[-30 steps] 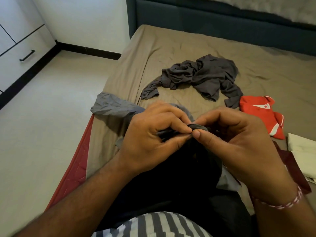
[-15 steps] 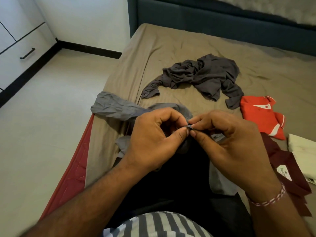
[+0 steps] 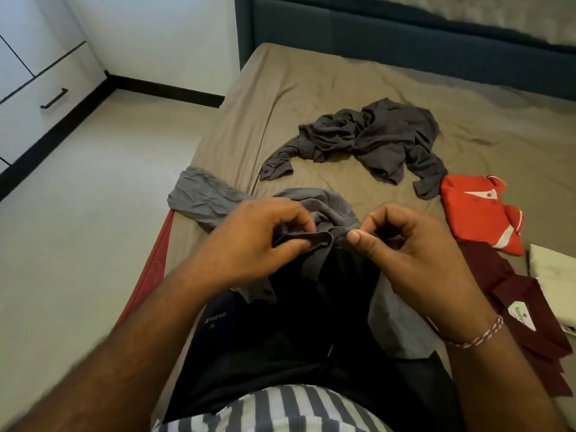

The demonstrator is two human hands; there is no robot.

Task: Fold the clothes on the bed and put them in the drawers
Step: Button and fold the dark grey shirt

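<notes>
A light grey shirt (image 3: pixel 202 201) lies over the near left edge of the bed (image 3: pixel 311 88) and hangs down in front of me. My left hand (image 3: pixel 249 244) pinches a folded edge of it between thumb and fingers. A short gap to the right, my right hand (image 3: pixel 414 254) pinches another part of the same edge. A crumpled dark grey long-sleeved top (image 3: pixel 374 138) lies in the middle of the bed. On the right lie a folded red shirt (image 3: pixel 480 210), a maroon shirt (image 3: pixel 530 313) with a label, and a cream garment (image 3: pixel 558 272).
White drawers with a black handle (image 3: pixel 53 98) stand at the far left across the pale floor (image 3: pixel 78 244). A dark blue headboard (image 3: pixel 405 42) closes the far side of the bed. A red mattress edge (image 3: pixel 149 269) shows below the sheet.
My hands, which met at one pinched point on the grey shirt, have moved apart. The shirt's edge is now spread a little between them.
</notes>
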